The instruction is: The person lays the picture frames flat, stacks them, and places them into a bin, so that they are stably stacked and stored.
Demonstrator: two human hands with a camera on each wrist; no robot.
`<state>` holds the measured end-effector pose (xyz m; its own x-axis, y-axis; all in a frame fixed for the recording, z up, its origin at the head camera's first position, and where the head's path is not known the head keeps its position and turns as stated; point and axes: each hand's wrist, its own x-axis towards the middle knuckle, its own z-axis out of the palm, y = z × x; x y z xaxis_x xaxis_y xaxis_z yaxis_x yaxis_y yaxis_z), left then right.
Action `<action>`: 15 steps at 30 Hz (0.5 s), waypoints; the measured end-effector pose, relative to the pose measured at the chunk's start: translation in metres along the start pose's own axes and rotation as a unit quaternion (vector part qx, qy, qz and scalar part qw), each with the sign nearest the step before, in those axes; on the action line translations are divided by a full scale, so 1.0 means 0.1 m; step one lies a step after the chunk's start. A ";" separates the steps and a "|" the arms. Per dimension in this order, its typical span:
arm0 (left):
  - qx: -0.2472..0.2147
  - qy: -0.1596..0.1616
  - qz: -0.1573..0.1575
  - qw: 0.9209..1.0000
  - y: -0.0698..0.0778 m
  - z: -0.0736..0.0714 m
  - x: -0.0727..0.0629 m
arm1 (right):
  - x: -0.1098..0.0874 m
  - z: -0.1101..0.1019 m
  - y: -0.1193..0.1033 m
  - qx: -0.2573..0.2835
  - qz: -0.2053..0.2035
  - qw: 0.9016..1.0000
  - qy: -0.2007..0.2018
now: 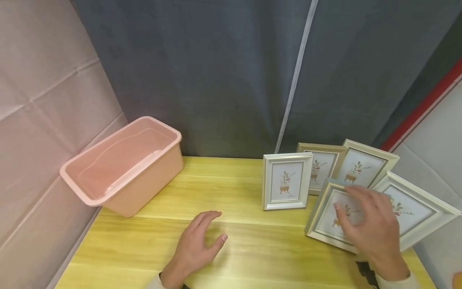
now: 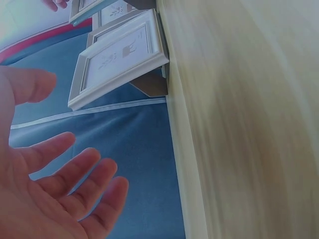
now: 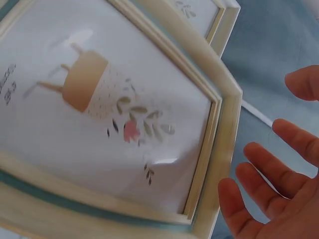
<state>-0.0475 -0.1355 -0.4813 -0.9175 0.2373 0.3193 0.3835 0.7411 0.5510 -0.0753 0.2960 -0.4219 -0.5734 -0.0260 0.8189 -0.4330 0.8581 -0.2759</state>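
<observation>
In the head view my right hand (image 1: pixel 377 224) is over a cream picture frame (image 1: pixel 328 210) with a bluish edge. Its fingers are spread and relaxed, gripping nothing, and it hides part of the picture. In the right wrist view, fingertips (image 3: pixel 229 194) come right up to a frame's edge. My left hand (image 1: pixel 195 247) hovers above the front middle of the table, thumb apart from the loosely bent fingers, with nothing in it. Nearest to that hand, a white picture frame (image 1: pixel 267 182) stands upright; the left wrist view shows its brown back stand (image 2: pixel 152 83).
Behind my right hand stand a tan frame (image 1: pixel 304 148) and a cream frame (image 1: pixel 391 158); a wide white frame (image 1: pixel 442 212) leans at the far right. A pink plastic bin (image 1: pixel 155 172) sits at the back left of the wooden table (image 1: pixel 252 249). A dark curtain (image 1: pixel 216 80) hangs behind.
</observation>
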 end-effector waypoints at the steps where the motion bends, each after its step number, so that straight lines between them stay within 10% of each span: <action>1: -0.003 0.003 0.004 1.000 0.00 0.01 0.00 | 0.00 -0.02 0.02 -0.003 0.005 1.000 0.001; 15: -0.056 0.008 0.026 0.998 0.09 0.09 0.02 | -0.04 -0.13 0.28 -0.053 0.017 0.998 0.037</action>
<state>-0.0469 -0.1229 -0.4825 -0.8942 0.2641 0.3614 0.4415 0.6529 0.6154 -0.0762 0.3270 -0.4266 -0.5322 0.0393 0.8457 -0.3351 0.9075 -0.2531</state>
